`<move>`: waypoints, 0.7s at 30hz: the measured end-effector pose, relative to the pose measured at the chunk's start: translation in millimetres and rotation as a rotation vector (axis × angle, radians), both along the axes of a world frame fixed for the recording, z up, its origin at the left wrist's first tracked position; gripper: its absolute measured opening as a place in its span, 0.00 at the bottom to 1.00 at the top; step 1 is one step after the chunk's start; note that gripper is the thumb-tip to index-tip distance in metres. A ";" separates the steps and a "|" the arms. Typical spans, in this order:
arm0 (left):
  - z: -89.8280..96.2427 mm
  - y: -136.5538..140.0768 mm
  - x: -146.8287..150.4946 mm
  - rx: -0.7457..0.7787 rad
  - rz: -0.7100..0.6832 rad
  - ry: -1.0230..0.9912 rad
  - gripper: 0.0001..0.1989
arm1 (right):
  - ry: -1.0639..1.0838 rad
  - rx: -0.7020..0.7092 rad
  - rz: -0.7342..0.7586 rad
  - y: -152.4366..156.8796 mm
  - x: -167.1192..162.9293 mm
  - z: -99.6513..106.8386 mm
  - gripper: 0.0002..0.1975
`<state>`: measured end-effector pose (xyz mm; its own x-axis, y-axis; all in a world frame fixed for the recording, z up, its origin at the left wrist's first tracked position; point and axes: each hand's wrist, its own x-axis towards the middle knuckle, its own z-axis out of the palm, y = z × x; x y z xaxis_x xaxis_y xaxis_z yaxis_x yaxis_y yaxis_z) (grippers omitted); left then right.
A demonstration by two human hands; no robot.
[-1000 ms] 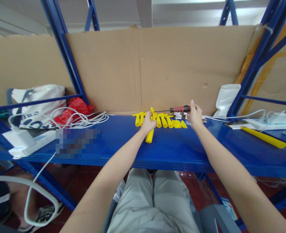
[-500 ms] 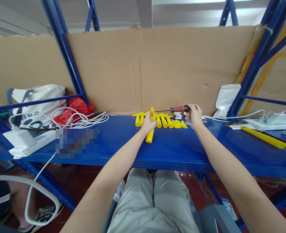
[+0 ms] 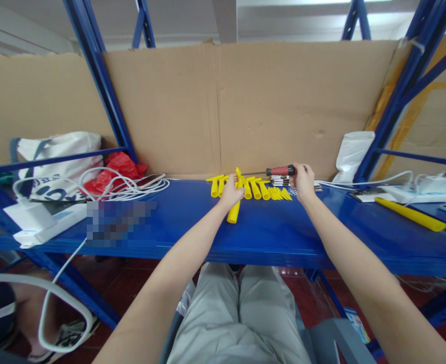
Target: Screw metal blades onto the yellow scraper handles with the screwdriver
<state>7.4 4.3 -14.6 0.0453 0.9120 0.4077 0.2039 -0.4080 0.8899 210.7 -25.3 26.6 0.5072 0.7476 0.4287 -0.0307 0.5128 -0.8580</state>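
Note:
My left hand (image 3: 232, 192) is closed around a yellow T-shaped plastic piece (image 3: 234, 212), whose round handle points toward me. In my right hand (image 3: 303, 181) is the end of a screwdriver (image 3: 281, 171) with a red and black handle. Its thin shaft lies level and reaches left to the head of the yellow piece; the exact contact at the tip is too small to make out. Behind my left hand several similar yellow T-shaped pieces (image 3: 263, 191) lie in a row. Small flat yellow parts (image 3: 280, 193) and tiny loose bits (image 3: 293, 192) sit beside them, near my right hand.
Cardboard (image 3: 276, 106) walls the back of the blue shelf (image 3: 276, 237). White cables (image 3: 147, 187), a red plastic bag (image 3: 120, 169) and a cloth bag (image 3: 65, 151) lie left. At right are a long yellow piece (image 3: 410, 214), a power strip (image 3: 419, 195) and a white pouch (image 3: 353, 156).
The screwdriver's handle looks turned slightly, and the fingers of my right hand have shifted a little on it. My left hand and the yellow piece stay in place.

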 end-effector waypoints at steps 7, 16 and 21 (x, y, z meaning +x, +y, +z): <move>-1.4 1.6 0.3 0.026 -0.002 -0.015 0.28 | -0.023 0.027 -0.031 -1.0 0.0 0.7 0.25; 0.0 -0.2 -0.3 -0.009 0.004 -0.010 0.29 | -0.010 0.052 0.035 4.2 2.3 -1.6 0.24; -0.8 1.5 -1.0 -0.012 0.007 0.002 0.30 | -0.032 0.062 0.045 1.6 1.8 -1.6 0.25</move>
<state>6.4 5.8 -15.4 0.0393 0.9172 0.3964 0.2083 -0.3955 0.8945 212.4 -23.6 25.0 0.4588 0.7413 0.4900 -0.0283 0.5633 -0.8257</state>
